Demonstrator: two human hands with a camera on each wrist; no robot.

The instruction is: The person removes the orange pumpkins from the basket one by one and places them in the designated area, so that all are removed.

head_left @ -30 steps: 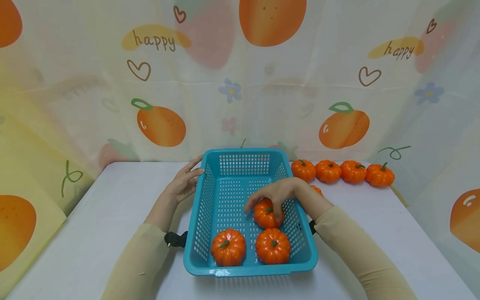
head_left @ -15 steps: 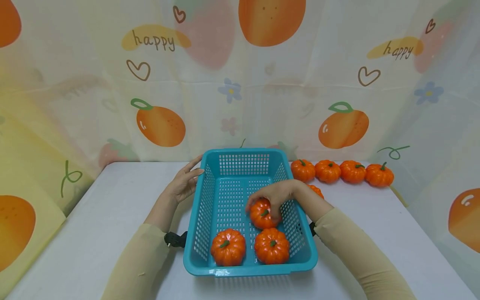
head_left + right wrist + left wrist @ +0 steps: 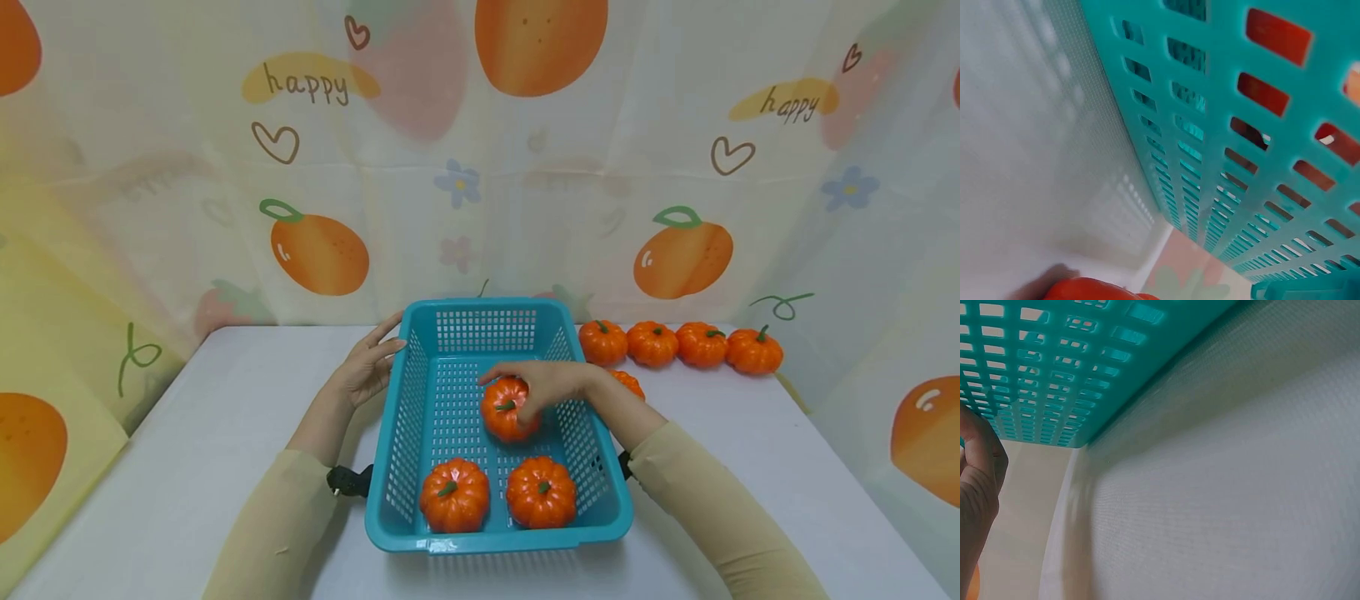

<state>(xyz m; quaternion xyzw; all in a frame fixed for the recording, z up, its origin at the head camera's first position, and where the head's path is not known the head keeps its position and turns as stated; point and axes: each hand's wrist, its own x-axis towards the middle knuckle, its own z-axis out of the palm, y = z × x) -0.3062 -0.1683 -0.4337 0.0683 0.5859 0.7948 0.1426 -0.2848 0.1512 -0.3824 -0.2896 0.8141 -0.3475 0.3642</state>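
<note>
In the head view a blue-green plastic basket [image 3: 498, 543] with pierced walls stands on the table. Reaching over its right wall, my right hand [image 3: 553, 385] grips an orange toy pumpkin [image 3: 501, 423] between thumb and fingers, near the basket's middle. Two more pumpkins lie at the basket's near end, a left pumpkin [image 3: 454, 498] and a right pumpkin [image 3: 542, 496]. My left hand [image 3: 369, 367] touches the left rim from outside with relaxed fingers; part of it also shows beside the pierced wall [image 3: 1041, 394] in the left wrist view. The right wrist view shows no hand clearly.
To the right of the basket, several pumpkins [image 3: 652, 344] stand in a row along the table's back edge. Another pumpkin [image 3: 628, 383] is partly hidden behind my right forearm. A printed curtain [image 3: 525, 208] hangs behind the white table [image 3: 247, 400].
My right hand has closed round the pumpkin and moved it left and away from me, off the right wall. The left hand and basket have stayed in place.
</note>
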